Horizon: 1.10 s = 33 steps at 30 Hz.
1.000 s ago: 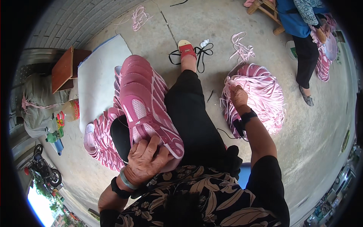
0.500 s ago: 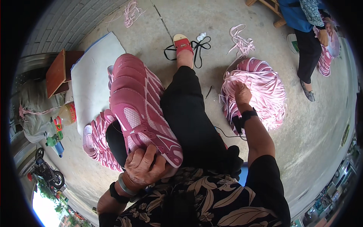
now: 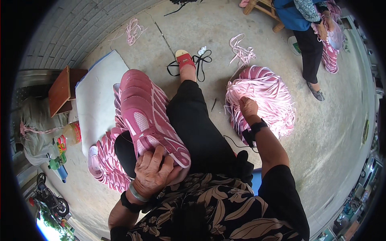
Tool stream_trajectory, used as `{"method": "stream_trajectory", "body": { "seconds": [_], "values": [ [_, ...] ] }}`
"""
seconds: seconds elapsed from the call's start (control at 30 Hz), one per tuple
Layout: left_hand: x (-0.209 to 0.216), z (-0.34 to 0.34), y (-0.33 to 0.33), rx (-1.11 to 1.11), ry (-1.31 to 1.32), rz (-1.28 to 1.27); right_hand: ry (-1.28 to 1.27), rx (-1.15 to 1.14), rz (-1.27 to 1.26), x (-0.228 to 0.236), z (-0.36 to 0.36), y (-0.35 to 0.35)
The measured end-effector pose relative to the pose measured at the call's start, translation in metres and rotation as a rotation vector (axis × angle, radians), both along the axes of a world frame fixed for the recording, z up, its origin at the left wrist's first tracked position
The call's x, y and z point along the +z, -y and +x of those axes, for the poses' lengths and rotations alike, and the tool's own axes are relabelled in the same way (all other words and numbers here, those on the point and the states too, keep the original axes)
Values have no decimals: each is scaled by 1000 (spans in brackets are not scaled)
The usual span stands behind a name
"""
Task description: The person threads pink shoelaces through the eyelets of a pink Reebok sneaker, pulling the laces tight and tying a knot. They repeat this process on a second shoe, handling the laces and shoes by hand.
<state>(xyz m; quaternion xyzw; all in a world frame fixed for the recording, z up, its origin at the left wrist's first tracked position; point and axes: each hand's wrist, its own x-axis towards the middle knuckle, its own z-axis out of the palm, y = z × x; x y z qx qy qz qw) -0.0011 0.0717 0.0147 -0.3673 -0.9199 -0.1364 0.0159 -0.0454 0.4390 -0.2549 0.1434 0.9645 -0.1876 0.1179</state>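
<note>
My left hand [image 3: 150, 170] is closed around the rear opening of a pink shoe upper [image 3: 141, 127], which lies across my left thigh with several similar uppers nested beyond it. To the right on the floor sits a big heap of pale pink shoelaces [image 3: 275, 104], resting against a bundle of darker pink uppers [image 3: 259, 73]. At the heap's left side, my right hand [image 3: 250, 108] has its fingers pinched into the laces. Its fingertips are partly hidden among the strands.
More pink uppers [image 3: 106, 164] lie left of my leg. A white sheet [image 3: 100, 80], wooden box [image 3: 62, 90] and bottle [image 3: 72, 132] stand left. Black cord [image 3: 201, 64] surrounds my sandalled foot [image 3: 185, 60]. A seated person [image 3: 309, 44] handles pink uppers at upper right.
The whole view has shifted slightly, so most floor things sit lower and further left. Both hands stay at the same things: the left on the upper, the right in the laces.
</note>
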Motion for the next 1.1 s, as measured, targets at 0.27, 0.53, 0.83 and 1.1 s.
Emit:
{"method": "stream_trajectory", "body": {
  "seconds": [0.27,0.53,0.83,1.1],
  "values": [
    [7,-6,14,55,191,329,-355,294,-657,172,-44,124],
    [58,-28,-46,20,886,1207,-696,856,-747,371,-11,164],
    [73,-21,54,194,745,739,-760,-23,50,304,-57,-90],
    [65,-25,50,328,426,684,-548,567,-8,238,-72,50]
  ]
}}
